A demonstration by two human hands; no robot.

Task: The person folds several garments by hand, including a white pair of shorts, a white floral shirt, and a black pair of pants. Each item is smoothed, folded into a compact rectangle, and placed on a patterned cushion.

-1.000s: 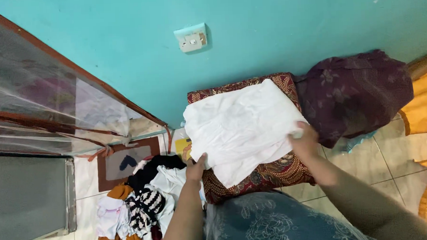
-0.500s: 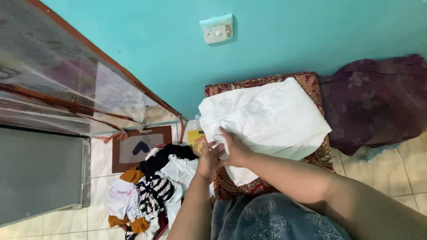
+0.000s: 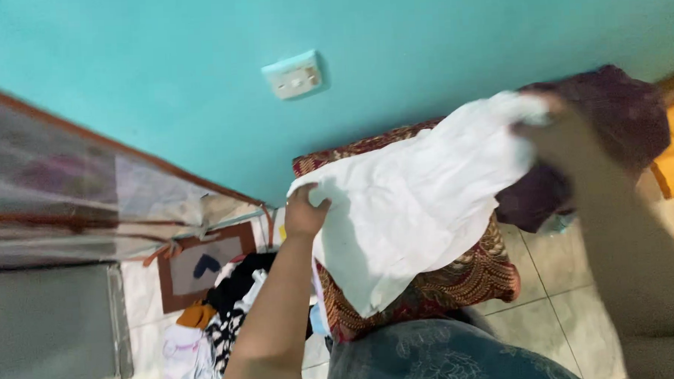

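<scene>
My left hand [image 3: 305,211] is clenched on the near left corner of the white cloth [image 3: 419,201], fingers curled over its edge. My right hand [image 3: 567,137] grasps the far right corner of the same cloth, though motion blur hides the exact finger hold. The cloth is stretched between the two hands and lifted above the red patterned cushion [image 3: 437,283], which serves as the landmark here; the cloth's lower corner hangs down over the cushion's front part. Whether the cloth touches the cushion cannot be told.

Behind and to the right of the cushion lies a dark purple cloth [image 3: 633,119], partly hidden by my right hand. To the left of the cushion, on the tiled floor [image 3: 557,279], sits a pile of mixed clothes [image 3: 215,328] in black, white, orange and striped pieces. Further left of the cushion lies a small brown mat [image 3: 198,265] with a dark heart shape. Above the cushion, on the turquoise wall [image 3: 436,36], is a pale wall socket [image 3: 296,75]. Just in front of the cushion is my lap in blue-grey patterned fabric [image 3: 440,358].
</scene>
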